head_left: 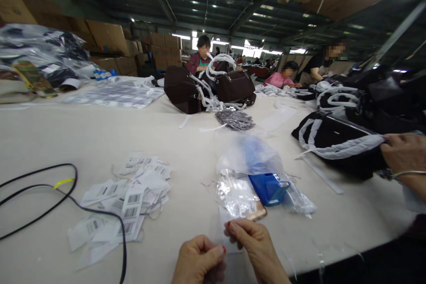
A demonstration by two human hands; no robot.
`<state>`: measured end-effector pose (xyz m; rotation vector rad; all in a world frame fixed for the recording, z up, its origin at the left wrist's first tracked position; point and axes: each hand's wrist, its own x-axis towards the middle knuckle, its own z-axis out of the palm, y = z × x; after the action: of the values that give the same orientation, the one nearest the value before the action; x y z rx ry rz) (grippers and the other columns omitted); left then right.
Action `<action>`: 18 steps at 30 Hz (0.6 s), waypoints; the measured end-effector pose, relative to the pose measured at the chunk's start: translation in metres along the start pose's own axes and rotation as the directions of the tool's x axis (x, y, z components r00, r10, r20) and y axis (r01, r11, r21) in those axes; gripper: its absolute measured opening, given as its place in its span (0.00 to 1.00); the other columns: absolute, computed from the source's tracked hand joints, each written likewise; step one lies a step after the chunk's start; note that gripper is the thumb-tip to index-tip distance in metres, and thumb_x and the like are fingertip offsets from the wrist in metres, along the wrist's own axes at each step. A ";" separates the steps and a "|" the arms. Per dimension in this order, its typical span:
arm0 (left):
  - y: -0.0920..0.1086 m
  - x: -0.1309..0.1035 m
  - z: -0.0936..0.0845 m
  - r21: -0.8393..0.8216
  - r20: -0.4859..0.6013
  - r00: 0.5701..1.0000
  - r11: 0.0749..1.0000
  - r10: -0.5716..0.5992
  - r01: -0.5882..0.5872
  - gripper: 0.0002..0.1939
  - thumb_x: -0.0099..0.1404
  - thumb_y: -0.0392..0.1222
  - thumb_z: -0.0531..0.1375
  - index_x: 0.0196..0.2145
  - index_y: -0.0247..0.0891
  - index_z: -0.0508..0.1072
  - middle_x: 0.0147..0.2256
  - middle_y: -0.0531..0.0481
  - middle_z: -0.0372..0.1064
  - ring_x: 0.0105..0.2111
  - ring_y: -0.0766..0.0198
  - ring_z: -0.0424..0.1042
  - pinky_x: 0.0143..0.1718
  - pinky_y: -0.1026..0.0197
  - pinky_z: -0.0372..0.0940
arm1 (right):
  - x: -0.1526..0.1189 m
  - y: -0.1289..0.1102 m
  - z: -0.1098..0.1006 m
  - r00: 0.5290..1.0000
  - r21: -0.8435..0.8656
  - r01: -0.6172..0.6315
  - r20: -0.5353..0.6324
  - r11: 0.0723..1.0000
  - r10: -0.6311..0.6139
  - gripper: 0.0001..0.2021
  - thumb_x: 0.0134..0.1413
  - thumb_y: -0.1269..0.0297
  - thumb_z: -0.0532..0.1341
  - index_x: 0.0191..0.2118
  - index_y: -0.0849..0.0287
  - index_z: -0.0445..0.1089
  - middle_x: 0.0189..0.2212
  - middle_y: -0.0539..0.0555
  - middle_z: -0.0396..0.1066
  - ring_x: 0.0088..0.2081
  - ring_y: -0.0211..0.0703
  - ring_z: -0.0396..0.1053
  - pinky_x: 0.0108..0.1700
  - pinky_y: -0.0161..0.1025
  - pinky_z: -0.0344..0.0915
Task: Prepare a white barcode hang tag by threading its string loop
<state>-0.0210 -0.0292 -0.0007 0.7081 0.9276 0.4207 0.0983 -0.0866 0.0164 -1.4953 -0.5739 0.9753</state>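
Both hands are low in the middle of the view, close together above the white table (186,142). My left hand (199,258) has thumb and finger pinched together; whatever is between them is too small to make out. A short gap to the right, my right hand (254,246) is also pinched, its grip contents unclear. A white paper slip (223,219) shows beneath and behind the fingertips, partly covered by them. Just beyond are clear plastic bags (234,191), a phone edge (260,211) and a blue tape dispenser (269,188).
Barcode tags (133,204) lie piled at left beside a black cord (76,182). Brown handbags (233,86) stand at the back. A co-worker's hand (406,153) touches a black handbag (339,142) at right. Other people work beyond.
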 end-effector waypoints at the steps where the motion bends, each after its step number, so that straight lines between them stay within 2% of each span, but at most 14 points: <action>1: 0.003 -0.001 0.002 -0.002 -0.021 1.000 1.000 0.017 -0.017 0.24 0.30 0.52 0.71 0.13 0.37 0.62 0.10 0.53 0.66 0.13 0.67 0.62 0.17 0.65 0.56 | 0.001 -0.001 0.000 1.000 -0.036 0.018 -0.001 0.999 -0.018 0.16 0.42 0.52 0.63 0.25 0.63 0.74 0.21 0.53 0.70 0.23 0.35 0.60 0.25 0.32 0.55; 4: 0.010 -0.001 0.002 0.024 -0.067 0.996 0.998 0.065 -0.064 0.24 0.32 0.54 0.70 0.13 0.37 0.61 0.10 0.53 0.66 0.12 0.68 0.62 0.16 0.67 0.53 | 0.009 -0.006 -0.005 0.996 -0.139 0.079 -0.027 0.987 -0.084 0.19 0.47 0.49 0.59 0.25 0.63 0.72 0.18 0.51 0.66 0.20 0.35 0.59 0.22 0.31 0.55; 5: 0.012 -0.002 0.001 0.028 -0.080 0.994 0.997 0.079 -0.077 0.24 0.33 0.54 0.69 0.13 0.37 0.61 0.10 0.53 0.66 0.12 0.69 0.62 0.16 0.67 0.53 | 0.014 -0.009 -0.008 0.990 -0.226 0.119 -0.050 0.967 -0.133 0.20 0.49 0.49 0.56 0.24 0.63 0.71 0.16 0.50 0.65 0.19 0.35 0.59 0.22 0.31 0.56; 6: 0.013 -0.002 -0.001 0.032 -0.099 0.991 0.996 0.091 -0.088 0.23 0.34 0.54 0.69 0.13 0.36 0.61 0.10 0.53 0.66 0.12 0.69 0.62 0.16 0.67 0.53 | 0.021 -0.012 -0.013 0.977 -0.345 0.161 -0.075 0.925 -0.198 0.21 0.52 0.50 0.54 0.23 0.63 0.69 0.16 0.49 0.64 0.19 0.35 0.59 0.21 0.32 0.56; 8: 0.015 -0.002 -0.007 0.045 -0.154 0.981 0.993 0.117 -0.111 0.22 0.35 0.53 0.69 0.14 0.36 0.62 0.11 0.53 0.66 0.13 0.69 0.63 0.17 0.68 0.55 | 0.038 -0.020 -0.023 0.936 -0.593 0.216 -0.101 0.776 -0.338 0.20 0.56 0.53 0.50 0.23 0.62 0.68 0.16 0.50 0.63 0.19 0.37 0.61 0.22 0.33 0.58; 10: 0.015 -0.003 -0.012 0.041 -0.189 0.974 0.992 0.128 -0.123 0.22 0.35 0.52 0.69 0.15 0.36 0.62 0.11 0.54 0.66 0.13 0.69 0.63 0.17 0.68 0.55 | 0.055 -0.029 -0.033 0.898 -0.753 0.213 -0.100 0.623 -0.429 0.15 0.55 0.58 0.52 0.25 0.61 0.69 0.19 0.52 0.66 0.22 0.41 0.64 0.26 0.36 0.60; 12: 0.013 -0.004 -0.015 0.014 -0.184 0.975 0.992 0.125 -0.124 0.22 0.34 0.52 0.70 0.15 0.36 0.63 0.11 0.54 0.65 0.13 0.70 0.62 0.16 0.69 0.54 | 0.067 -0.036 -0.040 0.875 -0.819 0.186 -0.114 0.543 -0.471 0.06 0.49 0.65 0.58 0.29 0.62 0.70 0.26 0.57 0.68 0.29 0.49 0.67 0.32 0.42 0.61; 13: 0.012 -0.004 -0.017 0.004 -0.177 0.976 0.992 0.123 -0.125 0.22 0.33 0.53 0.70 0.15 0.36 0.63 0.11 0.54 0.65 0.13 0.70 0.62 0.16 0.69 0.54 | 0.070 -0.038 -0.042 0.865 -0.845 0.169 -0.120 0.507 -0.488 0.05 0.46 0.68 0.60 0.31 0.63 0.70 0.30 0.61 0.69 0.33 0.53 0.67 0.34 0.45 0.61; 15: 0.010 -0.005 -0.018 -0.009 -0.175 0.977 0.992 0.121 -0.125 0.23 0.32 0.53 0.70 0.15 0.35 0.64 0.11 0.54 0.65 0.13 0.70 0.62 0.16 0.69 0.53 | 0.068 -0.039 -0.044 0.825 -0.890 0.173 -0.104 0.422 -0.556 0.10 0.45 0.70 0.61 0.37 0.63 0.69 0.38 0.65 0.67 0.40 0.59 0.65 0.38 0.48 0.60; 17: 0.009 -0.007 -0.017 -0.026 -0.179 0.975 0.990 0.131 -0.138 0.22 0.32 0.53 0.70 0.15 0.34 0.66 0.11 0.54 0.65 0.13 0.71 0.61 0.16 0.70 0.53 | 0.057 -0.037 -0.043 0.747 -0.903 0.242 -0.059 0.354 -0.662 0.11 0.49 0.66 0.58 0.40 0.63 0.68 0.39 0.65 0.67 0.42 0.57 0.63 0.42 0.48 0.58; 18: 0.008 -0.008 -0.016 -0.038 -0.180 0.974 0.988 0.140 -0.150 0.22 0.32 0.52 0.71 0.15 0.34 0.67 0.11 0.54 0.65 0.13 0.71 0.61 0.16 0.70 0.54 | 0.049 -0.034 -0.042 0.722 -0.892 0.281 -0.047 0.355 -0.690 0.11 0.52 0.63 0.56 0.38 0.62 0.68 0.37 0.63 0.67 0.40 0.54 0.64 0.41 0.46 0.58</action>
<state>-0.0391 -0.0219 0.0031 0.7018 1.0314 0.6429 0.1646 -0.0640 0.0355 -2.1011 -1.2133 -0.2671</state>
